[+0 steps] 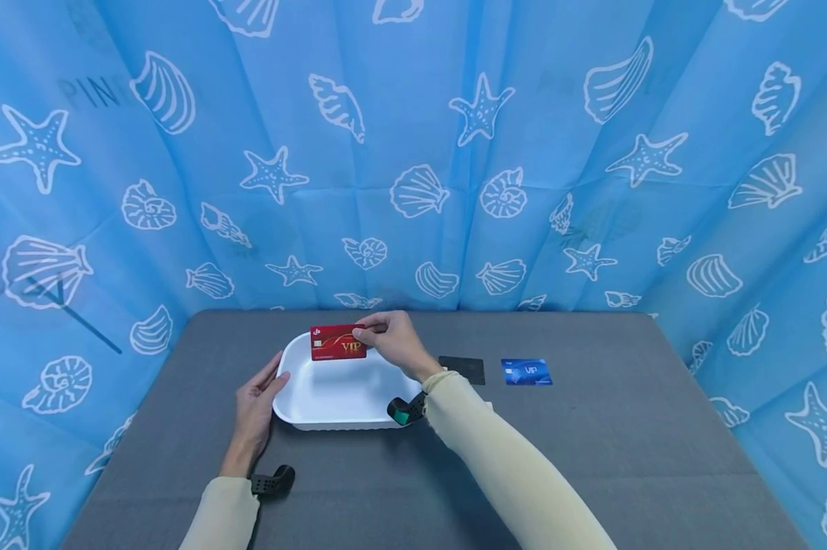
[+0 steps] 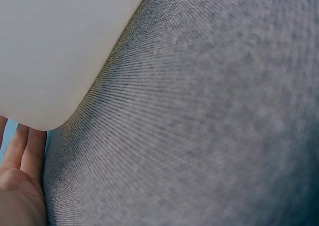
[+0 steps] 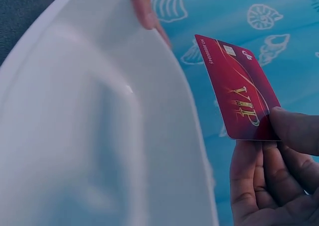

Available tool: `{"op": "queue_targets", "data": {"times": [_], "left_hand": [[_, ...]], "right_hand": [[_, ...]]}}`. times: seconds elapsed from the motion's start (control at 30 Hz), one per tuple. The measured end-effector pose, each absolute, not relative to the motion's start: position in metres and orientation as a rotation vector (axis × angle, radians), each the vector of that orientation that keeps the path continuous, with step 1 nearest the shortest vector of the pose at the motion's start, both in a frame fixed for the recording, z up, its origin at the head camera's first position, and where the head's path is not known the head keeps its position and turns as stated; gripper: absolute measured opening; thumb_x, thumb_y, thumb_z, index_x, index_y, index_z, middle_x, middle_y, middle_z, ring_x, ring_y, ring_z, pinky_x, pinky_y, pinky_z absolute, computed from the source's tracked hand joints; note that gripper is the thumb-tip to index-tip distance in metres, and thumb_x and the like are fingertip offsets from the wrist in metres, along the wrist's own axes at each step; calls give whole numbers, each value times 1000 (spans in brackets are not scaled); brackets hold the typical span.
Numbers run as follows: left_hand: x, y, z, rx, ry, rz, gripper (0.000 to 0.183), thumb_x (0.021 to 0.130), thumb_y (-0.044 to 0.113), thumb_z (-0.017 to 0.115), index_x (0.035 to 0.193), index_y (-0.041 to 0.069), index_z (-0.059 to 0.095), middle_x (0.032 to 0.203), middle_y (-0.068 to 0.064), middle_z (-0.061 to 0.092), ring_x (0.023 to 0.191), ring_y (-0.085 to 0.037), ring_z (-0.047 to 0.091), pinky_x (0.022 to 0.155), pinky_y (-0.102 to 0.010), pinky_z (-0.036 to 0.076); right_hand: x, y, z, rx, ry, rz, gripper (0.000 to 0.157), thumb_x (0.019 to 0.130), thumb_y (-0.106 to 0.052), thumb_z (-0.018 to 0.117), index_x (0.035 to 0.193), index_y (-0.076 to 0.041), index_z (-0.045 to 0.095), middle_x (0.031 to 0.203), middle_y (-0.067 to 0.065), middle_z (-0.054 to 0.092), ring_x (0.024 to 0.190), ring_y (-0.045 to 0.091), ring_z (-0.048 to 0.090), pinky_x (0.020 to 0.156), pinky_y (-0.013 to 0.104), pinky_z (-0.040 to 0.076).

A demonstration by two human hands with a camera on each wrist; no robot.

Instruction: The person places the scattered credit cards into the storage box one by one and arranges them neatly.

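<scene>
A red card (image 1: pixel 331 343) with gold VIP lettering is pinched at its right end between the thumb and fingers of my right hand (image 1: pixel 398 345). The card hangs over the far side of a white rectangular dish (image 1: pixel 344 393) with rounded corners. In the right wrist view, the card (image 3: pixel 237 91) is tilted beside the dish's rim (image 3: pixel 192 101), its chip and printed face showing. My left hand (image 1: pixel 253 405) grips the dish's left end, thumb over the rim and fingers along the outside. Through the left wrist view, fingers (image 2: pixel 32 151) lie against the dish's outer wall (image 2: pixel 60 52).
Right of the dish, a black card (image 1: pixel 466 370) lies partly behind the right wrist, and a blue VIP card (image 1: pixel 526 372) lies beyond it. Grey cloth covers the table (image 1: pixel 592 458). A blue curtain (image 1: pixel 413 153) with shells and starfish hangs behind the table and along both sides.
</scene>
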State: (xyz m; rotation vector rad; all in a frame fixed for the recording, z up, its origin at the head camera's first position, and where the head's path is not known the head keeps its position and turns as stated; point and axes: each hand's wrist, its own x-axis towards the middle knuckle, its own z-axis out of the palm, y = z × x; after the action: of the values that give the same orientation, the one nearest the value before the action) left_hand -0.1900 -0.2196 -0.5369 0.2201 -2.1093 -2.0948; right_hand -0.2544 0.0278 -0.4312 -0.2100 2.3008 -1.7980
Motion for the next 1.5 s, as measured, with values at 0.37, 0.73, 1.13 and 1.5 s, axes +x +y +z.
{"op": "queue_targets", "data": {"times": [0.37,0.73,1.13,1.5], "left_hand": [[-190,-220,-536,216,-2099,-2092,52,102,19,63,151,7,48,155,-9,47,141,-25,45,99,-17,45],[-189,-220,-538,218,-2090,-2098,51,102,17,63,150,7,48,154,-9,47,139,-21,47,98,-16,45],[-190,-219,-539,221,-2086,-2095,50,102,15,63,150,8,49,154,-8,48,140,-22,46,99,-16,45],[-192,-219,-539,225,-2078,-2091,49,103,10,61,150,6,48,154,-10,47,139,-26,47,97,-16,47]], "right_hand": [[-257,8,-453,-54,2220,-1817,21,96,-15,72,114,-4,73,102,7,74,92,19,72,95,47,55],[-260,0,-467,107,2173,-1808,24,95,-13,72,115,0,71,106,11,70,91,21,72,90,40,58],[-266,2,-481,196,2162,-1800,25,94,-13,73,115,1,71,107,10,70,93,19,70,85,33,58],[-269,-2,-487,261,2185,-1759,20,93,-15,75,108,-2,75,106,9,71,92,19,68,79,32,58]]}}
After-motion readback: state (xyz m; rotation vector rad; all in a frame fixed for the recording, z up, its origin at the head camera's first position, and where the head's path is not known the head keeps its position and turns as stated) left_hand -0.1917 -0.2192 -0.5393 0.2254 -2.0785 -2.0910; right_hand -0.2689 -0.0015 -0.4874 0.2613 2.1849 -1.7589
